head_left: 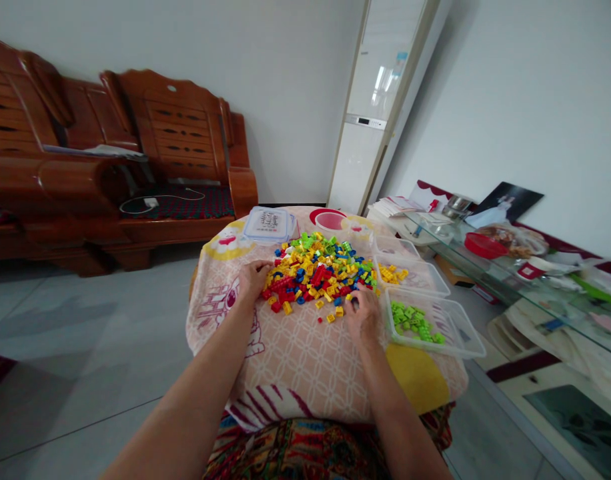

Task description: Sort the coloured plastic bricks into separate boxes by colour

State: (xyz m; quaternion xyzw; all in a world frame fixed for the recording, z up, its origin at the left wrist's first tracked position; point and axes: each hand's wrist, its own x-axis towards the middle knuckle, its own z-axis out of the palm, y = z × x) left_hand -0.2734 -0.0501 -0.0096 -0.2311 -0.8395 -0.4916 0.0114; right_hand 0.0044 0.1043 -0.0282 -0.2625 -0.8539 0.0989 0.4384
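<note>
Multicoloured plastic brick pile [318,270] between left hand [254,280] and right hand [364,315], presumably for reach. Both hands' fingers part-curled; can't tell if gripping. Clear rectangular plastic tub [466,328] just right of right fingers.

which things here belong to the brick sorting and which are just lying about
Likely in the job:
- mixed brick pile, at both hands
- clear box with green bricks
- clear box with yellow bricks

Apparently just lying about:
- white plug on the wooden seat
- red container
</note>
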